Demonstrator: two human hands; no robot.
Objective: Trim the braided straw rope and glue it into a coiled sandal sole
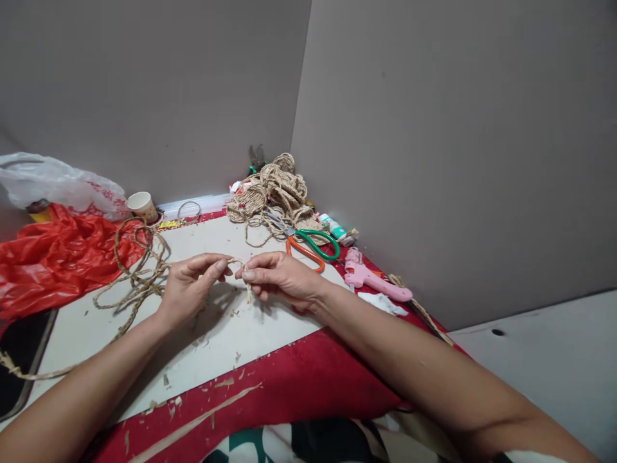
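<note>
A thin braided straw cord [249,293] runs between my two hands above the white board [207,347]. My left hand [190,286] pinches it between thumb and forefinger. Close beside it, my right hand [279,278] grips the cord near its end, and a short frayed tip hangs below those fingers. A loose tangle of braided cord [142,276] lies left of my left hand. Just beyond my right hand rest scissors [315,243] with one green and one orange handle.
Coiled cord [272,190] is heaped in the corner. A pink glue gun [376,280] and a white-and-green bottle [332,226] lie right. Left are a red plastic bag [72,247], a white bag [62,183] and a paper cup [143,206]. Straw scraps litter the red cloth [308,373]. Grey walls rise behind.
</note>
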